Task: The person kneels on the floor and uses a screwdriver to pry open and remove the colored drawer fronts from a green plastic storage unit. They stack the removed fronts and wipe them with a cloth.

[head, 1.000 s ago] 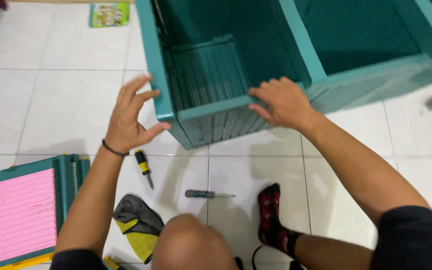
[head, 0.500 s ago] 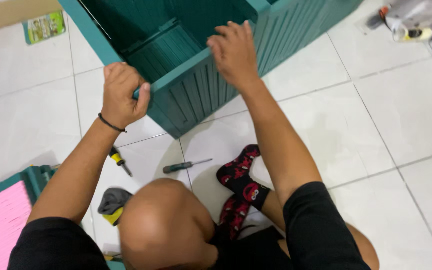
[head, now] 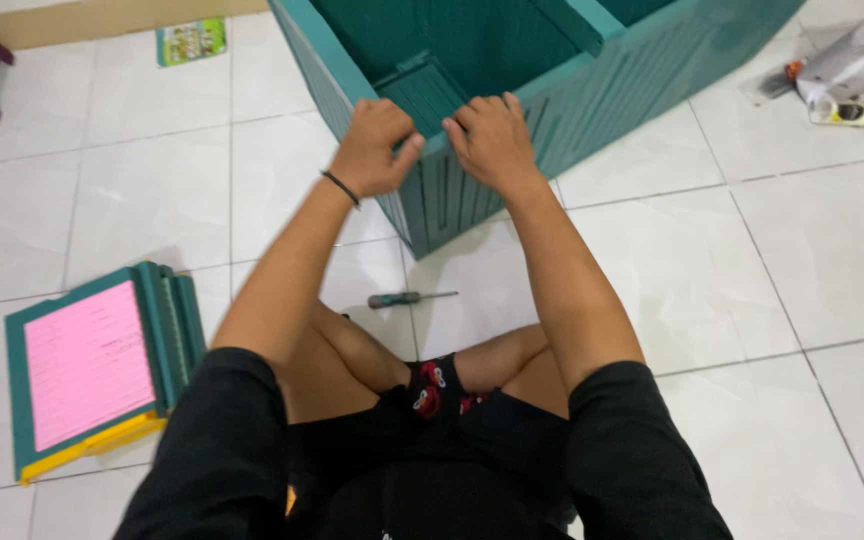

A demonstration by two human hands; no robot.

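While a second ago the hands sat apart, left hand (head: pixel 372 148) and right hand (head: pixel 492 140) now meet, fingers curled over the teal plastic cabinet (head: pixel 552 90) near rim; screwdriver (head: pixel 410 298) lies on floor.

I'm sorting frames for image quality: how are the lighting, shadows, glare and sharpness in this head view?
Head view: even, soft indoor light; faint shadows under the teal cabinet and beside the screwdriver; mild sheen on the white floor tiles, no harsh glare; left hand and right hand reasonably sharp; wide-angle lens slants the tile lines near the edges.
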